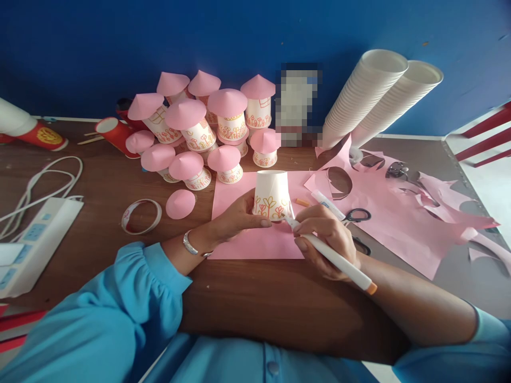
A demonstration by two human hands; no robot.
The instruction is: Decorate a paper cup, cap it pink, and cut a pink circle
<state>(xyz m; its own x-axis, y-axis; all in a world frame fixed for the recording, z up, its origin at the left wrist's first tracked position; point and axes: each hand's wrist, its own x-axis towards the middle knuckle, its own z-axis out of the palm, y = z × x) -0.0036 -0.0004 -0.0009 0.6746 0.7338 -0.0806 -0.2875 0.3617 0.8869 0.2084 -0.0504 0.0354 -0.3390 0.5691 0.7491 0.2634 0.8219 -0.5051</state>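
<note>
An upside-down white paper cup [271, 190] with red and orange flowers drawn round its wide end is in the grip of my left hand [238, 217], fingers behind it and thumb in front. My right hand [328, 239] is closed round a white marker [337, 261] with an orange end, its tip at the lower right of the cup. Beneath both lies a sheet of pink paper [255, 247]. An orange marker cap [303, 202] and a glue stick [328, 205] lie just beyond my right hand.
Several decorated cups with pink cone roofs [227, 109] stand at the back. Two tall cup stacks [365, 98] lean on the blue wall. Scissors [358, 215] and pink offcuts [423, 234] lie right; a tape roll [141, 216], pink cone [180, 204] and power strip [42, 239] left.
</note>
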